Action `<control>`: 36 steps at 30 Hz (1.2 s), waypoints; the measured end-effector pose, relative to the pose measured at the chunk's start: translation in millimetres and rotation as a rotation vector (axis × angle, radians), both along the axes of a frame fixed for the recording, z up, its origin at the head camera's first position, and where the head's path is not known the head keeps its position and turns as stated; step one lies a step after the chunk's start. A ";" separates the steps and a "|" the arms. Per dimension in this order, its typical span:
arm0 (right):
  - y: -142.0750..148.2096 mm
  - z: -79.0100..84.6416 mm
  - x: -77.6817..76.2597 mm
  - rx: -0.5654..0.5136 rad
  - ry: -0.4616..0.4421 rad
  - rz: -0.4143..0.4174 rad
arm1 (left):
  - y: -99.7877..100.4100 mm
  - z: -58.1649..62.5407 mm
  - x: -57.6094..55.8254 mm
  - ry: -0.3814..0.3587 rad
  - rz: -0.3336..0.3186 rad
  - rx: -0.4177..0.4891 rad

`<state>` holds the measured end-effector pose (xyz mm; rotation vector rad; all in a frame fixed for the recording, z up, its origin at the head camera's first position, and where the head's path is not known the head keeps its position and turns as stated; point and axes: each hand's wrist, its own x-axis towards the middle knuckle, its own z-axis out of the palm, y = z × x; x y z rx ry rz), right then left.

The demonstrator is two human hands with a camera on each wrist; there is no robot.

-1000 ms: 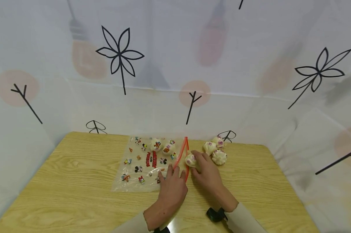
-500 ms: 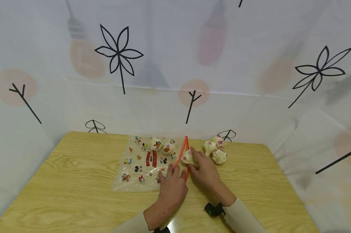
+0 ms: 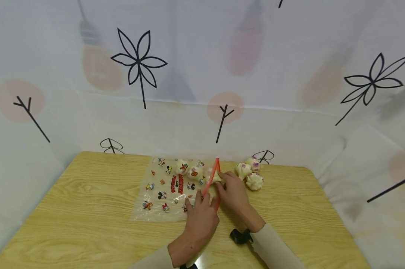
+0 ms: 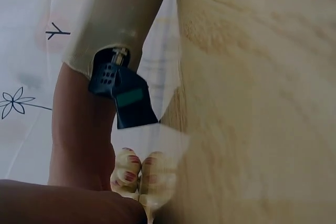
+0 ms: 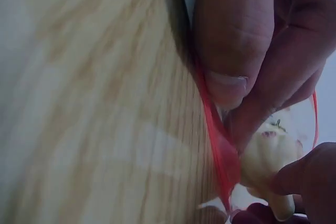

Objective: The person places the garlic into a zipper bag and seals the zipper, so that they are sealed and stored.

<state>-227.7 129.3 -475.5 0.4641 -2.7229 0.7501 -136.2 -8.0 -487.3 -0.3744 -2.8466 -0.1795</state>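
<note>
A clear zip bag (image 3: 142, 205) with cartoon prints and a red zip edge (image 3: 213, 172) lies flat on the table. My left hand (image 3: 202, 215) lies over its mouth. In the right wrist view, the left thumb (image 5: 228, 85) and a finger come together at the red strip. By the stem end, my right hand (image 3: 235, 191) pinches a garlic bulb (image 3: 213, 175), also seen as a pale garlic bulb (image 5: 270, 161) in the right wrist view. That bulb lies partly inside the mouth. Two garlic bulbs (image 3: 195, 172) show through the plastic.
Right of the bag, three loose garlic bulbs (image 3: 254, 181) sit close together near the table's back edge. A black wrist camera (image 4: 126, 95) is strapped to the right forearm. The wood-grain table (image 3: 88, 209) meets a printed white curtain (image 3: 175, 127) behind.
The right hand has moved left and carried the garlic bulb from beside the bag's mouth to partly under the upper plastic. The left hand has stayed on the bag.
</note>
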 end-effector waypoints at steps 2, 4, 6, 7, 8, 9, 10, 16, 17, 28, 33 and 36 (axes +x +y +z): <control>-3.0 -0.3 -1.8 0.000 -0.015 -0.003 | 1.5 -1.2 0.6 0.030 -0.005 -0.002; -5.4 -0.9 -3.7 -0.003 -0.017 0.009 | 2.8 -2.0 1.0 0.047 -0.007 -0.004; -7.0 -1.1 -5.1 -0.011 -0.007 0.034 | 3.7 -2.9 0.8 0.060 -0.004 -0.010; -7.6 -1.1 -6.1 -0.016 0.005 0.048 | 3.8 -3.0 0.8 0.060 -0.003 -0.015; -8.3 -1.4 -7.1 -0.023 0.012 0.062 | 4.0 -3.0 0.6 0.060 0.000 -0.019; -9.1 -1.9 -8.1 -0.024 0.022 0.075 | 3.9 -2.9 0.4 0.060 0.002 -0.024; -10.0 -2.1 -8.6 -0.027 0.020 0.083 | 3.8 -2.8 0.2 0.058 0.003 -0.031; -16.2 -4.3 -14.0 -0.050 -0.028 0.086 | 3.3 -3.0 0.2 0.052 -0.001 -0.030; -17.0 -4.7 -15.1 -0.060 -0.033 0.084 | 3.1 -3.2 0.3 0.055 -0.003 -0.024; -19.9 -9.6 -18.3 -0.201 -0.090 0.045 | 2.9 -4.1 0.3 0.084 -0.006 -0.034; -20.1 -10.8 -17.3 -0.223 -0.103 -0.003 | 3.1 -2.4 1.2 0.056 -0.006 -0.022; -19.9 -11.1 -15.7 -0.234 -0.095 -0.026 | 3.0 -2.1 1.7 0.044 -0.004 -0.016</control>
